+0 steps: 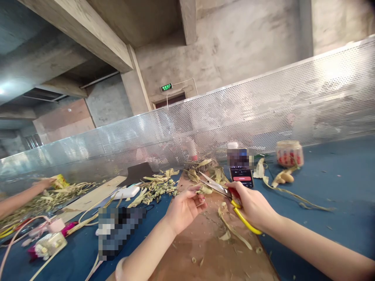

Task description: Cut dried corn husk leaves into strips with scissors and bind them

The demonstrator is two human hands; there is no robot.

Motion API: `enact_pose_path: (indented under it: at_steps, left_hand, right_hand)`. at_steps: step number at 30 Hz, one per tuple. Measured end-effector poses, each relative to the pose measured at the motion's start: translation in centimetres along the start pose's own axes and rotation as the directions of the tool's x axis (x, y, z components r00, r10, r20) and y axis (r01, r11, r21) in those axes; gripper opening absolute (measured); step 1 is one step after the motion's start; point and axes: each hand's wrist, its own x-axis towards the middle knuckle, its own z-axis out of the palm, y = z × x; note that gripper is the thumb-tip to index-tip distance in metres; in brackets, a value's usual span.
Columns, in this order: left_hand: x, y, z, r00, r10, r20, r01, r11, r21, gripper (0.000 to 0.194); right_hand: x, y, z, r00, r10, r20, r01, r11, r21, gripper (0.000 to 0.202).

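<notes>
Yellow-handled scissors point(246, 220) are in my right hand point(253, 203), their blades parted and pointing up and left. My left hand point(186, 207), palm up with curled fingers, pinches a dried leafy piece point(206, 190) beside the blades. Both hands are over a brown board point(193, 249) scattered with leaf scraps and small rings. More dried leaves point(218, 173) lie just beyond the blades. A long dried strip point(234, 230) rests on the board below the scissors.
A phone point(241, 177) stands behind my right hand, near a glass jar point(289, 154). Dried pieces point(158, 187), a white box point(127, 192) and cables lie left on the blue table point(331, 187). Another person's arm point(26, 195) reaches in at far left. A perforated metal screen point(234, 113) runs behind.
</notes>
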Motion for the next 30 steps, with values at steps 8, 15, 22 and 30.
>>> enact_pose_path:
  at_steps: [8, 15, 22, 30]
  left_hand:
    - [-0.15, -0.07, -0.03, 1.000, -0.005, 0.004, 0.005, 1.000, -0.003, 0.020]
    - [-0.02, -0.01, 0.04, 1.000, 0.001, 0.002, -0.001, 1.000, -0.003, 0.019]
    - [0.00, -0.05, -0.35, 1.000, 0.002, 0.014, -0.002, 1.000, -0.004, 0.019]
    - [0.09, 0.06, -0.11, 1.000, 0.013, -0.012, -0.013, 1.000, -0.013, 0.018]
  right_hand:
    - [0.02, 0.03, 0.12, 0.999, -0.016, -0.038, 0.017, 1.000, 0.012, 0.023]
    - [0.14, 0.00, -0.06, 0.997, -0.052, -0.051, 0.053, 0.998, 0.020, 0.022]
    - [0.14, 0.26, -0.15, 0.993, -0.108, -0.050, 0.108, 0.994, 0.010, 0.019]
    - [-0.02, 0.31, 0.26, 0.998, -0.035, -0.048, 0.037, 0.999, 0.025, 0.018]
